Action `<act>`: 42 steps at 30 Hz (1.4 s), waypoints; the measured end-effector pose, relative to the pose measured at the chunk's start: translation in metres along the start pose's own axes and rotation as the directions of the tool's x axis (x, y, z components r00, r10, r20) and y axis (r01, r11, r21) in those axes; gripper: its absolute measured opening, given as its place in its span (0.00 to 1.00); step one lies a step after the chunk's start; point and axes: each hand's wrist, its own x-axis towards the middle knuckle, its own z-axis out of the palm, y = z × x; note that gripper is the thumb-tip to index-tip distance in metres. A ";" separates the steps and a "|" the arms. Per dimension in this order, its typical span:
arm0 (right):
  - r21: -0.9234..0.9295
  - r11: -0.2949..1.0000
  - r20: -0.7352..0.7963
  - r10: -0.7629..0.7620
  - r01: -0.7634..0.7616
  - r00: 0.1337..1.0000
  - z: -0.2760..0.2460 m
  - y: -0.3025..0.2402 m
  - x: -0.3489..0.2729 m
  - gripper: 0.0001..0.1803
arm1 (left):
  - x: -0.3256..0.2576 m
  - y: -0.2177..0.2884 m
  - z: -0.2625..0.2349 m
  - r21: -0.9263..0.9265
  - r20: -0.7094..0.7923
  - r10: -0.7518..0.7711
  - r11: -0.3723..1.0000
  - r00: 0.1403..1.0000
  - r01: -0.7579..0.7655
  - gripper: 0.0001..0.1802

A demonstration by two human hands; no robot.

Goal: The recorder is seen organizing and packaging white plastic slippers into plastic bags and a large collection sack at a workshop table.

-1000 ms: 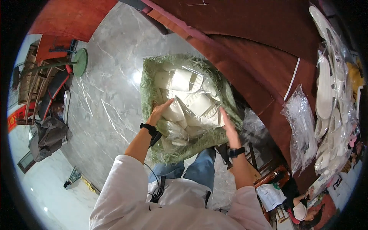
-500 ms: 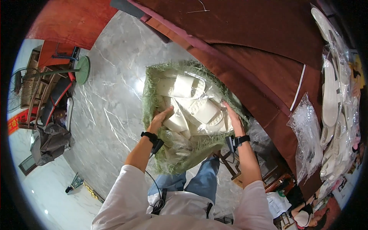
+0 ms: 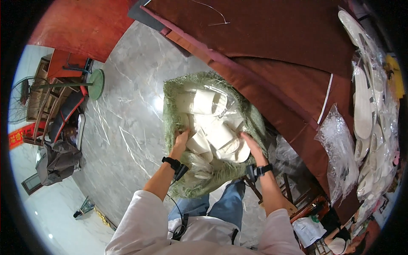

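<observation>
A green woven sack (image 3: pixel 170 91) stands open on the floor in front of me, with frayed edges. Several cream slippers (image 3: pixel 221 134) in clear plastic lie inside it. My left hand (image 3: pixel 180 143) reaches in at the left, closed on the edge of the nearer slippers, fingertips partly hidden. My right hand (image 3: pixel 253 148) grips the same bunch from the right, its fingers along their side. Another cream slipper (image 3: pixel 205 102) lies farther back in the sack. Crumpled clear plastic (image 3: pixel 197 168) fills its near end.
A table under brown cloth (image 3: pixel 293 85) borders the sack on the right, bearing bagged white slippers (image 3: pixel 362 106) and a clear plastic bag (image 3: pixel 338 148). Left stand a fan with a green base (image 3: pixel 96 84) and a dark grey bag (image 3: pixel 57 161). A wooden stool (image 3: pixel 289 206) is near my right arm.
Both hands have come nearer to me within the sack. The nearer slippers have shifted toward me and slightly left between them. My right hand's fingers now bend inward more.
</observation>
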 end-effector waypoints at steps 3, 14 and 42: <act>-0.312 0.925 -0.275 0.132 -0.218 0.952 0.056 -0.042 -0.045 0.52 | -0.043 0.010 -0.008 0.024 -0.078 0.112 0.994 0.991 -0.110 0.30; -0.042 0.999 -0.126 -0.027 0.022 0.992 0.066 0.023 -0.147 0.18 | -0.153 -0.030 -0.001 -0.120 0.037 0.566 0.821 0.824 -0.558 0.08; 0.351 0.675 0.029 -0.701 0.650 0.712 0.026 -0.215 -0.382 0.15 | -0.442 0.153 0.009 0.167 0.139 0.945 0.271 0.295 -0.948 0.20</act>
